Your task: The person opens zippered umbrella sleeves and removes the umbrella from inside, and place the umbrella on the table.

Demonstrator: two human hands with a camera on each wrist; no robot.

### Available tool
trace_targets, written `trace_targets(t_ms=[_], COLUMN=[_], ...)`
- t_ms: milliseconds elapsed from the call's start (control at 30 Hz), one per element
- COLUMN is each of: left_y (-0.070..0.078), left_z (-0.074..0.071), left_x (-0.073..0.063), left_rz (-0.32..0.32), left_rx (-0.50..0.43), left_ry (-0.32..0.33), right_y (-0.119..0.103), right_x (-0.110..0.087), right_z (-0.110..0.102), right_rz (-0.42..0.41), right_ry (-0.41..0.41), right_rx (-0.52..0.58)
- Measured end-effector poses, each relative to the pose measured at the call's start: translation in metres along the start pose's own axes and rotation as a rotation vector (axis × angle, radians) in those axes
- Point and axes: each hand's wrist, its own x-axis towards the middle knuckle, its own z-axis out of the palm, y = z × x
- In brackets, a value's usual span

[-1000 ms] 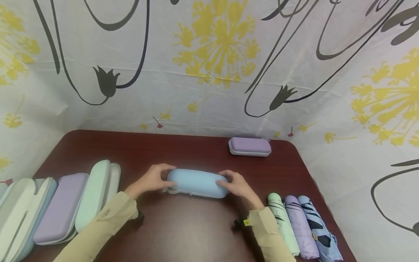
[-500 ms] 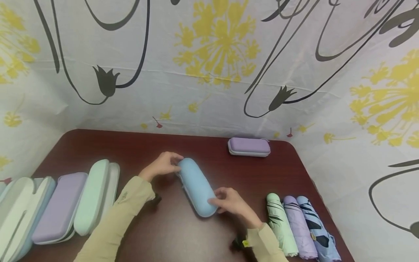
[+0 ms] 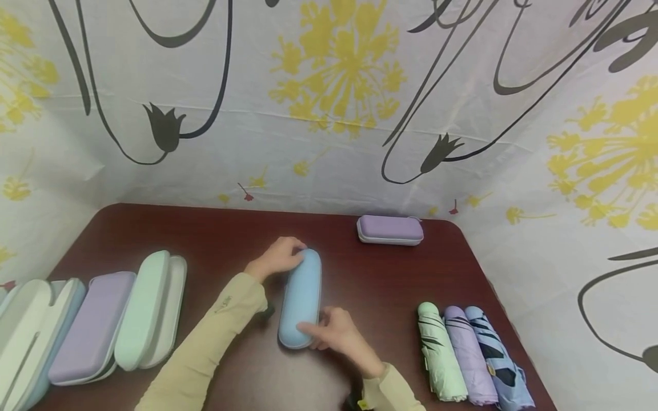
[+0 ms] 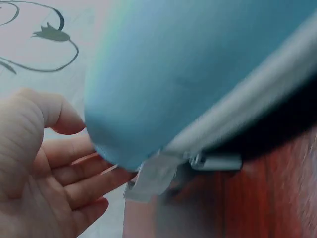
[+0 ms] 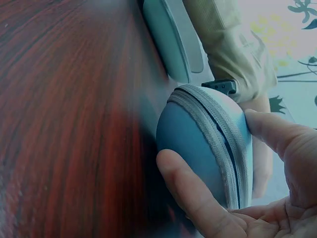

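Observation:
A long light-blue zippered hard case (image 3: pixel 302 299) stands lengthwise between both hands over the middle of the table. My left hand (image 3: pixel 277 258) grips its far end; in the left wrist view, a whitish fabric loop (image 4: pixel 156 173) and a zip pull (image 4: pixel 216 162) hang beside the fingers. At the near end my right hand (image 3: pixel 339 334) holds the case, thumb on top and fingers at the lower edge. The right wrist view shows the grey zip (image 5: pixel 218 131) round this end, with a dark line between its tapes. Whether the underside touches the table is unclear.
On the left lie a mint-green case (image 3: pixel 146 311), a purple case (image 3: pixel 95 328) and a white-and-blue case (image 3: pixel 67 342). A smaller purple case (image 3: pixel 390 229) sits at the back right. Folded umbrellas in green (image 3: pixel 442 354), purple (image 3: pixel 470 357) and blue (image 3: pixel 498 359) line the right side.
The blue case has turned from lying crosswise to pointing away from me. My left hand has moved right and farther back; my right hand has come nearer and to the left.

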Motion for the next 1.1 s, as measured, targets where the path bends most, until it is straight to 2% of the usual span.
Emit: trace_targets(t_ms=[100,267,400,500,567,733,833,967,1100], left_y=[0.004,0.011,0.022,0.03,0.034,0.035,0.033,0.029,0.027], left_z=[0.006,0.02,0.03,0.035,0.037,0.037,0.032,0.025,0.018], left_x=[-0.003,-0.014,-0.029,-0.042,-0.048,-0.059,-0.062,-0.065,-0.068], left_rz=[-0.007,-0.007,-0.106,-0.206,-0.248,-0.287,-0.33,-0.426,-0.485], left_rx=[0.035,0.123,0.086,0.026,-0.009,-0.058,-0.106,-0.254,-0.441], left_ry=[0.057,0.202,0.269,0.265,0.252,0.232,0.214,0.182,0.182], right_y=[-0.001,0.003,0.008,0.01,0.011,0.012,0.011,0.005,-0.002], right_x=[0.0,0.001,0.003,0.004,0.006,0.011,0.012,0.014,0.018], right_z=[0.002,-0.002,-0.008,-0.013,-0.015,-0.018,-0.018,-0.017,-0.016], right_rz=[-0.007,-0.039,-0.071,-0.093,-0.111,-0.2,-0.282,-0.358,-0.417], right_ry=[0.007,-0.022,-0.037,-0.015,0.011,0.097,0.188,0.344,0.43], right_rx=[0.001,-0.006,0.02,0.045,0.04,-0.013,-0.11,-0.25,-0.27])
